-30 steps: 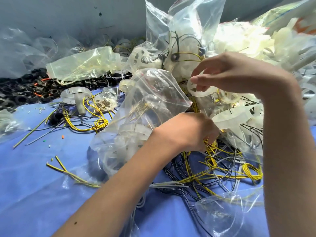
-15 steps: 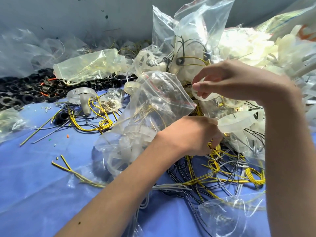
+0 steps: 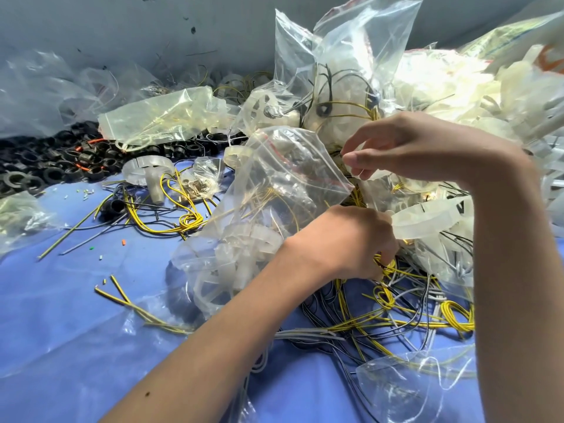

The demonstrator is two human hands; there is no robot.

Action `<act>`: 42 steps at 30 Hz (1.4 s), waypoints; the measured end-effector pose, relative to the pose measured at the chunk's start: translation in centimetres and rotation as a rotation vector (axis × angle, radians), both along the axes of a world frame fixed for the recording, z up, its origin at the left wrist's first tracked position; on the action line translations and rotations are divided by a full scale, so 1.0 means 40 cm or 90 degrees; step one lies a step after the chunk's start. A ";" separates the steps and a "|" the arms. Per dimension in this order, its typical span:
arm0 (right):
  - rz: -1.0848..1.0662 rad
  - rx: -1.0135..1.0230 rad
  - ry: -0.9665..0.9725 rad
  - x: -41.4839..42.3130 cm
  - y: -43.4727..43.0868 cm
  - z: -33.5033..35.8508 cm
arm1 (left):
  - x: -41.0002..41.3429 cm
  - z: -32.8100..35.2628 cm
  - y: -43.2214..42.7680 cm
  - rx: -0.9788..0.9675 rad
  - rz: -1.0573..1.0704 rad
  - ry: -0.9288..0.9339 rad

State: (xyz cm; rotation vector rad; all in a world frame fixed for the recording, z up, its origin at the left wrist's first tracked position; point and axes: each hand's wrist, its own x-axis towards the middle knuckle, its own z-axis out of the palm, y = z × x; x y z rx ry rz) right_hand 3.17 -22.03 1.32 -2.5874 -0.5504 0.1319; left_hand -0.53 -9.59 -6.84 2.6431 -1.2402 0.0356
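**Sorting through wires and plastic parts with two hands**

Head view: two hands work right of centre. The right hand, the upper one, pinches one small translucent white plastic piece between thumb and forefinger, with its other fingers loosely curled. The left hand, below it, curls its fingers down into the tangle of yellow and black wires and grips yellow strands. One wide translucent white plastic ring sits between the hands, just beside the left knuckles. One clear zip bag with a red seal line leans left of them. One heap of black plastic rings, too many to count, fills the left edge. One blue sheet lies beneath everything.
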 end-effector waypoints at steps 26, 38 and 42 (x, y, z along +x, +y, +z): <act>0.016 0.016 0.005 0.006 -0.011 0.001 | 0.026 0.047 0.027 -0.064 0.054 -0.028; 0.028 -0.014 -0.026 0.004 -0.015 0.006 | 0.028 0.090 0.055 -0.173 0.008 -0.027; 0.053 0.093 0.002 -0.010 -0.007 0.012 | 0.032 0.123 0.081 -0.305 0.017 -0.006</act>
